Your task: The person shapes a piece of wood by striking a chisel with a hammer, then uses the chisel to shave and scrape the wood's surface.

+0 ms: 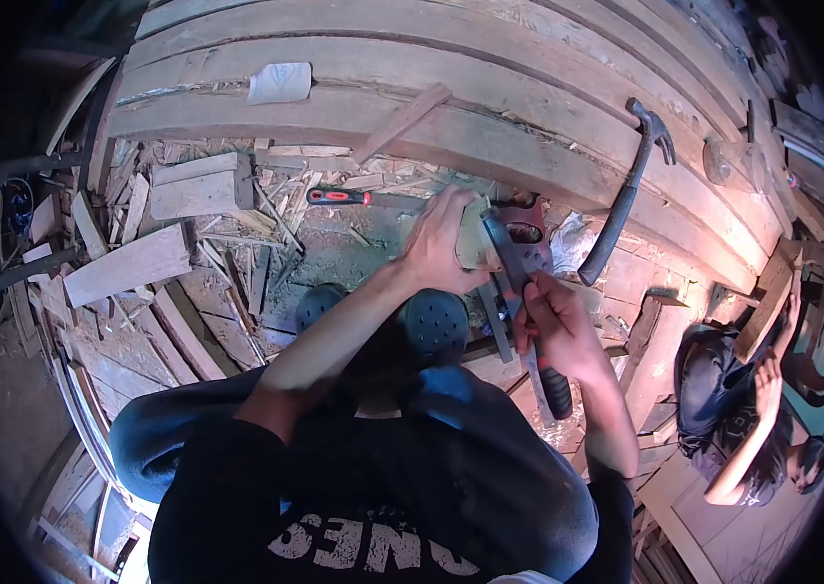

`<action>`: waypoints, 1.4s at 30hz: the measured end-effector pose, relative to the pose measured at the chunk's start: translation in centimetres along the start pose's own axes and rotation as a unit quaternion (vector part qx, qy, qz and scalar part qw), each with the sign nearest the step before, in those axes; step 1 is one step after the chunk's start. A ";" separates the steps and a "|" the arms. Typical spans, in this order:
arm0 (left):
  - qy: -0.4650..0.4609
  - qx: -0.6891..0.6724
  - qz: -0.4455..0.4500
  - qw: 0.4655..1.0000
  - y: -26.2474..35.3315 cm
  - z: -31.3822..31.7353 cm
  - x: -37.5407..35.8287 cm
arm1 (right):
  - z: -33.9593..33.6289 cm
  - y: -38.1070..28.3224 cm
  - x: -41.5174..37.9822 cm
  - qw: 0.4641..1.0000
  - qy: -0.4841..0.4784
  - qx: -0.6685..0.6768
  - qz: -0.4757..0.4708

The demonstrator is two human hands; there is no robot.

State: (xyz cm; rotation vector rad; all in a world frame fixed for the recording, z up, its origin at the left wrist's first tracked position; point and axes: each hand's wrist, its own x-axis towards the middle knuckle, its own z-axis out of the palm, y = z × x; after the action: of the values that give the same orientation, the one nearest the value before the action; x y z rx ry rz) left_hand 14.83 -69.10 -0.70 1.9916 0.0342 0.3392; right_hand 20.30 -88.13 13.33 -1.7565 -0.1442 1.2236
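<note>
Head view: left hand [439, 238], clasping a pale, squarish wooden block [474, 239] beyond two dark, perforated shoes [434, 324]; right hand [564, 317], gripping a dark, narrow, bar-shaped tool [503, 243] beside the block, contact unclear to me; advisable: block steady, left fingertips clear of the tool.

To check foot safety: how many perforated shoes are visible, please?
2: left shoe, left of the left forearm; right shoe, right of it; others may be hidden.
</note>
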 end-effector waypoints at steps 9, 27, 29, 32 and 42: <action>0.019 -0.015 0.006 1.000 -0.7 0.8 -1.6 | 1.2 1.0 0.6 0.993 -0.005 0.071 0.096; 0.012 -0.009 0.032 0.999 -1.0 1.2 -1.9 | 2.5 1.1 0.3 0.992 0.000 0.097 0.084; 0.018 -0.009 0.034 0.999 -0.9 1.3 -2.1 | 2.6 1.6 0.1 0.991 0.001 0.106 0.086; -0.002 0.003 0.021 1.000 -0.7 1.0 -2.0 | 2.8 1.9 0.1 0.991 0.003 0.108 0.078; -0.020 0.011 0.030 0.999 -0.3 1.1 -1.9 | 2.7 2.0 0.1 0.988 0.020 0.127 0.085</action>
State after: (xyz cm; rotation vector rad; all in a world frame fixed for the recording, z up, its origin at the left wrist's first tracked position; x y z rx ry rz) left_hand 13.29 -70.25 -1.80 2.0229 -0.0477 0.3386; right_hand 17.48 -87.49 11.68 -1.5925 0.1822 1.2650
